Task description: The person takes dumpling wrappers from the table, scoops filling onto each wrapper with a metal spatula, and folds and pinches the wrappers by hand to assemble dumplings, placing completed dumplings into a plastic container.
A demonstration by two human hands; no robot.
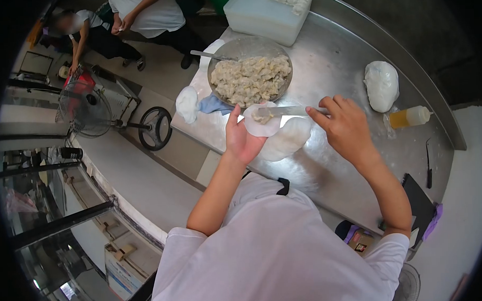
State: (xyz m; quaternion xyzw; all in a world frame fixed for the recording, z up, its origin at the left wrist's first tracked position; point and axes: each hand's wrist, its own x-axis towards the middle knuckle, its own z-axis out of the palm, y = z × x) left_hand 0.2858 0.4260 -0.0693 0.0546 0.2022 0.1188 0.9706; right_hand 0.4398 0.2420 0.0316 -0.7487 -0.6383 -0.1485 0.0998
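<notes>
White T-shirt [276, 250] nearest. Left hand [243, 137] palm-up, fingers part open, dough wrapper [261, 129] resting on it; right hand [347, 126] gripping metal spatula [290, 111], blade at wrapper's filling [260, 119]. Bowl [248, 45] farther on bench [344, 59].

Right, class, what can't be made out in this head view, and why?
Head view, all four:
Left hand: part hidden under the dough round.
Metal handle in the bowl: inner end hidden by filling.
White tub: far end cut off by the top edge.
Box label: too small to read.
</notes>
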